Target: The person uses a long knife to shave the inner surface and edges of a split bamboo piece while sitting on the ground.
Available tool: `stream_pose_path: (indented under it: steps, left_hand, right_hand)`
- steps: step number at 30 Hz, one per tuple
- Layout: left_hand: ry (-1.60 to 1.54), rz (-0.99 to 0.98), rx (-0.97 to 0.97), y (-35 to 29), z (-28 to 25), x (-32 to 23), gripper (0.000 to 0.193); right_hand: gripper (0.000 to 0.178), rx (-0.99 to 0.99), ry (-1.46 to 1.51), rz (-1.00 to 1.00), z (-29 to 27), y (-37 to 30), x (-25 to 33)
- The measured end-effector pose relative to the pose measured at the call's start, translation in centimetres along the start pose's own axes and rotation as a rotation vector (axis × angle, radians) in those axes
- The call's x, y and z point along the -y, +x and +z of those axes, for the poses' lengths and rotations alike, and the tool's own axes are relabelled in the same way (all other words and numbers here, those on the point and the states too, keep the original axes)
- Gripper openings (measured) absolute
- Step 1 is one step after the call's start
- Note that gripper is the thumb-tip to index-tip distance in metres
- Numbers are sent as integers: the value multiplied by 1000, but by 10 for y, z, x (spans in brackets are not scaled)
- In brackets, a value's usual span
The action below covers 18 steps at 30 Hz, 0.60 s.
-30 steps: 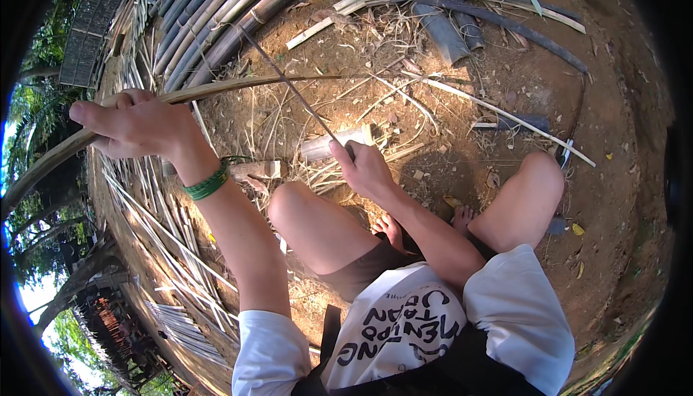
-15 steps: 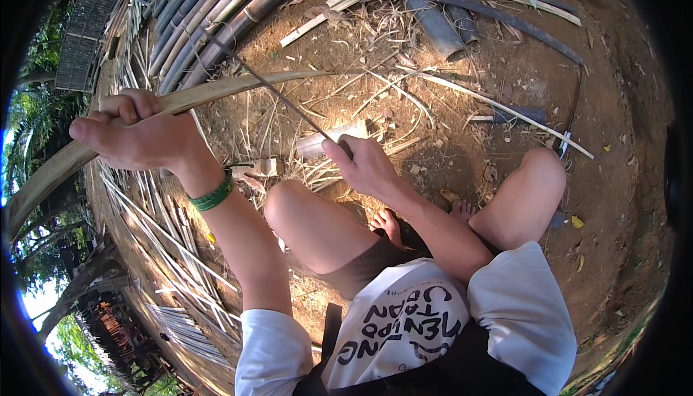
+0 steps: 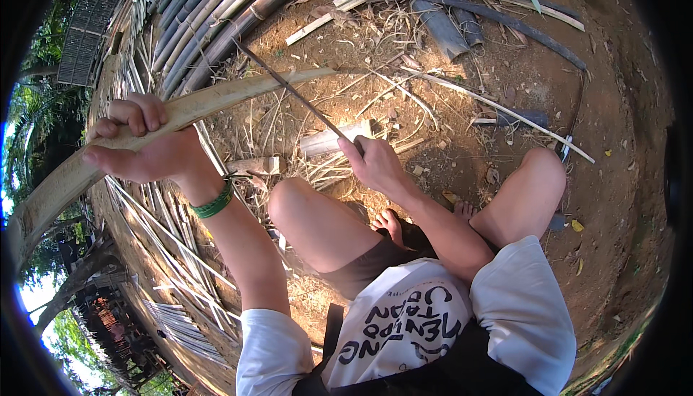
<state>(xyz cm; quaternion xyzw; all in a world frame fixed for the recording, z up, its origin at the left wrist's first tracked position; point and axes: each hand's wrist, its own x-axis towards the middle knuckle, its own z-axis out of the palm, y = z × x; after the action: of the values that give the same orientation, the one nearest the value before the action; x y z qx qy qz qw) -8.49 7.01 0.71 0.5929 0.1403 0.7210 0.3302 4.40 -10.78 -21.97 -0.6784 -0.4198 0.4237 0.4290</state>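
Observation:
My left hand [image 3: 148, 140] is wrapped round a long split bamboo strip [image 3: 224, 96], its pale inner face turned up. One end of the strip reaches past the hand to the far left, and the other tapers to a tip over the ground ahead of me. In my right hand [image 3: 375, 163] is the handle of a long, thin-bladed knife [image 3: 294, 91]. Its dark blade slants up and left, crossing the strip near the tapered end. Whether the edge touches the bamboo I cannot tell.
Bamboo poles [image 3: 216, 31] lie stacked at the far left, with thin slats [image 3: 170, 241] spread below them. Ahead on the dirt are a short cut bamboo piece [image 3: 328, 142], shavings [image 3: 382, 28], dark bamboo sections [image 3: 439, 29] and a long pale strip [image 3: 498, 111]. My bent knees [image 3: 314, 219] are close by.
The bamboo strip has turned so more of its broad pale face shows, and my left hand has rolled with it. The knife and my right hand have shifted slightly right.

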Motion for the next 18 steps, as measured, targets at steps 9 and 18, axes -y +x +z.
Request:
stream_pose_path:
  steps: [9,18]
  left_hand:
    - [-171,-51,109,-1,-6,2,49]
    - [-182,-48,98,8,-16,3,49]
  right_hand:
    - [65,8,-16,54,8,14,-28]
    - [64,-16,-84,87,16,26,-49]
